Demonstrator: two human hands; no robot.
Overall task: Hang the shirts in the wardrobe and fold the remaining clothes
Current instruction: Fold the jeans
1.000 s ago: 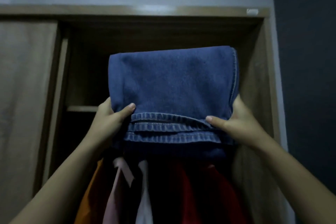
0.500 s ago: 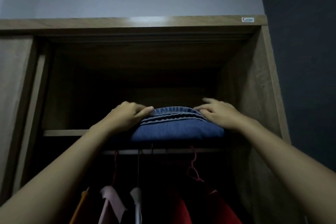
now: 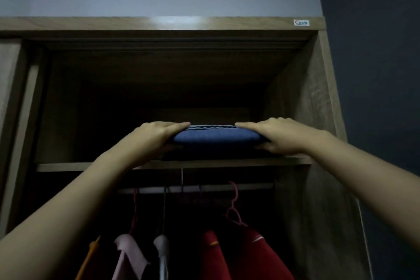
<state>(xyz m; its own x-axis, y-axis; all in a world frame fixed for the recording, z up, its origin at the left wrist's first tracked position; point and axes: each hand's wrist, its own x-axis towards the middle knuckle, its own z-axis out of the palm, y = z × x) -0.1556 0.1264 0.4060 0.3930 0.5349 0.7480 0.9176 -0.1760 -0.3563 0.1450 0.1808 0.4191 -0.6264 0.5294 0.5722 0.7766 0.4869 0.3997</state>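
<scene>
While I reach up into the wardrobe (image 3: 318,102), the folded jeans (image 3: 217,137) lie on the upper shelf (image 3: 63,166), towards its right half and close to the front edge, with the stitched hems stacked along the top of the fold. My left hand (image 3: 156,132) lies on the left end of the jeans and my right hand (image 3: 279,134) on the right end, so the blue denim shows only between the 2 hands. The fingers (image 3: 177,125) of the left hand are straight and close together, flat on the top of the fold, their tips pointing in towards the middle. The fingers of the right hand are laid the same way from the other side, and the tips of the 2 hands are apart. The lower edge of my right hand sits down by the shelf beside the jeans; whether either thumb is tucked under the denim I cannot tell. Below the shelf runs a rail (image 3: 204,188) with hangers on it, among them a pink hanger (image 3: 234,209). From the rail hang a red shirt (image 3: 250,254), a white shirt (image 3: 162,254), a pink shirt (image 3: 129,254) and, furthest left, an orange garment (image 3: 91,254). A small label (image 3: 301,22) sits at the right of the wardrobe's top board.
</scene>
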